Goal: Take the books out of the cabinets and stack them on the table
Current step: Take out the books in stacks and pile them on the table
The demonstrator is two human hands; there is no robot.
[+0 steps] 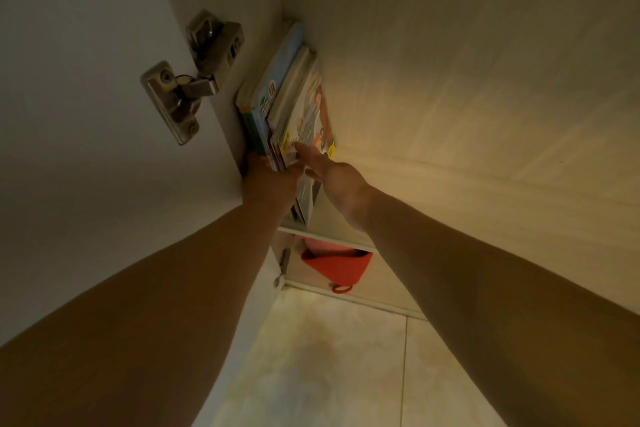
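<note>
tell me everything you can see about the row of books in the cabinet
The row of thin illustrated books stands upright on a pale wooden cabinet shelf, pressed against the left side wall near the metal door hinge. Covers look glossy, in blue, white, orange and yellow. The left hand grips the near edges; the right hand lies with straight fingers against the outermost cover.

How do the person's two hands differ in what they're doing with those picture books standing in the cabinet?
The left hand sits at the near end of the upright picture books, low against the cabinet side, while the right hand lies on the outer illustrated cover. The left hand is in shadow, its fingers hidden, so its grip is unclear; the right hand is lit, with fingers stretched flat. Both reach into the same compartment and touch the same books.
</note>
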